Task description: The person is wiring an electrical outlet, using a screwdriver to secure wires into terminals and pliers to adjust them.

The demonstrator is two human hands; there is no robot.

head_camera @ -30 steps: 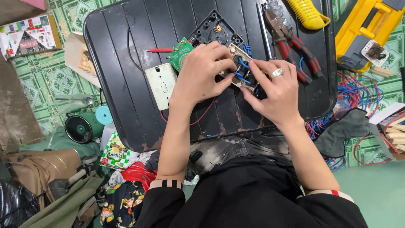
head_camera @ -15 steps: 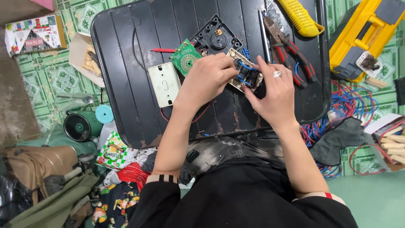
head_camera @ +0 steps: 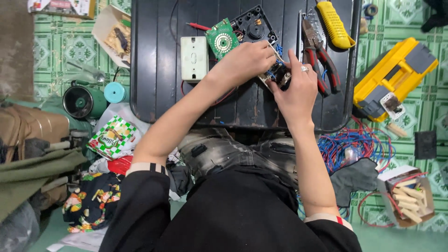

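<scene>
While both hands meet over the far right part of the black tray, the left hand curls its fingers around a small electrical part with blue wires, and the right hand pinches the same part from the near side, thumb and forefinger pressed on it, a ring on one finger. Most of the part is hidden by the fingers. Just left of the hands lie a green round circuit board and a white switch box; a black plastic housing sits just beyond them. Red-handled pliers lie just right of the right hand, with a yellow utility knife farther off. Off the tray: yellow tool case right, tangle of blue and red wires near right, green cylinder left.
</scene>
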